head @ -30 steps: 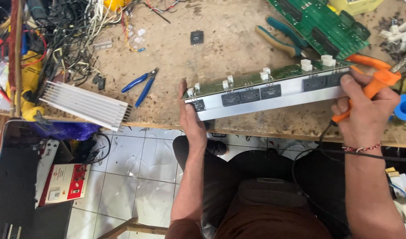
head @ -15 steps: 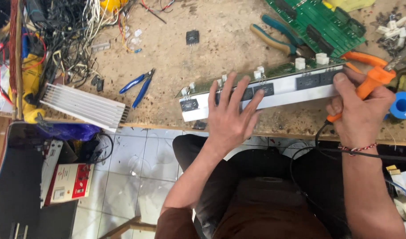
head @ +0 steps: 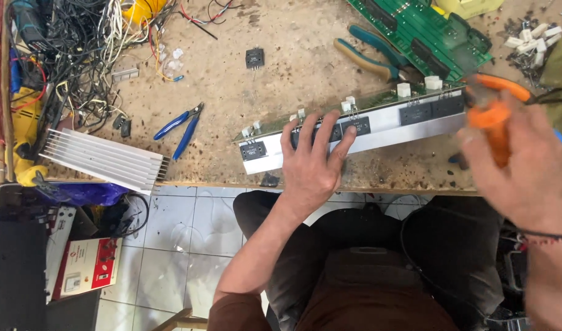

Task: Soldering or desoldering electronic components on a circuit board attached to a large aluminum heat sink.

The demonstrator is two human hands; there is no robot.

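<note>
A long aluminium bar (head: 385,133) with black transistors bolted to it and a green board behind lies tilted near the front edge of the worn wooden bench (head: 281,86). My left hand (head: 311,165) presses flat on the bar's middle, fingers spread over the transistors. My right hand (head: 526,171), blurred, is lifted off the bar's right end and grips orange-handled pliers (head: 492,116).
Blue-handled cutters (head: 181,127) and a finned heatsink (head: 103,159) lie left of the bar. Teal pliers (head: 370,52) and a green circuit board (head: 428,30) sit behind it. A loose black transistor (head: 254,58), tangled wires (head: 78,49) and white connectors (head: 529,37) crowd the bench.
My left hand moved from gripping the bar's left end to pressing flat on its middle. My right hand has pulled away from the bar's right end with the pliers. The view shifted.
</note>
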